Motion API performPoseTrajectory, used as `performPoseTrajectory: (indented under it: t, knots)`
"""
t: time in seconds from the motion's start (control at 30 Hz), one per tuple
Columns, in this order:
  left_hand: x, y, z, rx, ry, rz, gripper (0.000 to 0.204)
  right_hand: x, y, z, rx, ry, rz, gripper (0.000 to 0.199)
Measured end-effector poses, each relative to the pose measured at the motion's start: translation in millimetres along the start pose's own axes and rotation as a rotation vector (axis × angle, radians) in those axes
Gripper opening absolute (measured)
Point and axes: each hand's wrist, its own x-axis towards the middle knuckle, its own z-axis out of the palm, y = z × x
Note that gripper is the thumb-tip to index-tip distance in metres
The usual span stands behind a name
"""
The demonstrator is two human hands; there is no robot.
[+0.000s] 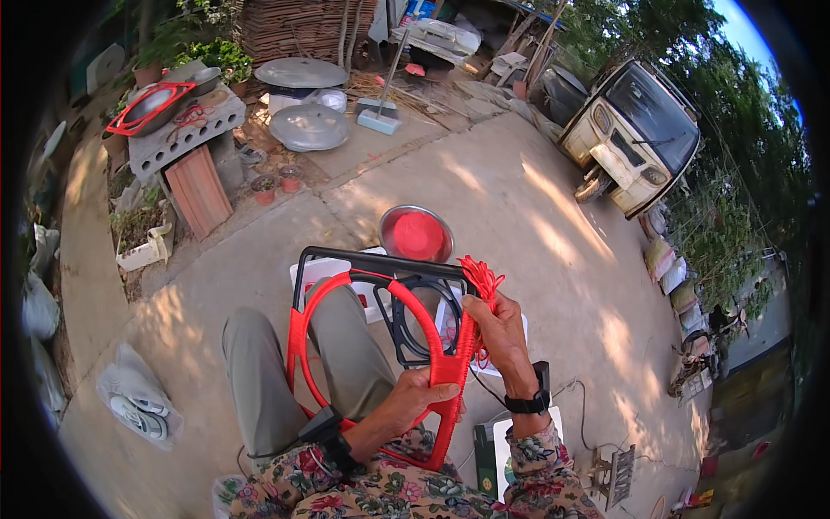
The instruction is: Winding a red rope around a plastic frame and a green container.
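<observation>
Up-and-down runs the frame's point(380, 346) red bar; left hand point(415, 398) clamps it low, right hand point(493, 324) pinches cord point(480, 277) above.

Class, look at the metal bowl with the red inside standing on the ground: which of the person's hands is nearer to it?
Right. The right hand holds the red cord at the frame's upper corner, just below the bowl. The left hand grips the red-wrapped frame lower down, farther from it.

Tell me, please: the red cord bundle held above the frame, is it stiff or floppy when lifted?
Probably floppy: the red cord bundle droops in loose loops from the right hand. Likely light, since it hangs from the fingers. It may snag on the black frame.
</observation>
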Motion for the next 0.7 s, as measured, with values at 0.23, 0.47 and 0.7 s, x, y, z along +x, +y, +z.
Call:
performPoseTrajectory:
  t: [0.23,0.47,0.7]
  knots:
    - [-5.7,9.7,4.9,0.038,-0.009,-0.031,0.022,-8.9,5.1,-0.5,0.015,0.027,-0.079,0.021]
    - [-16.2,43.1,5.4,0.089,-0.038,0.086,0.023,3.4,-32.3,-5.3,0.566,-0.330,-0.019,0.029]
    - [-46.6,77.6,-17.4,0.110,-0.102,0.177,0.050,22.4,-57.2,63.7,0.542,-0.624,0.038,0.018]
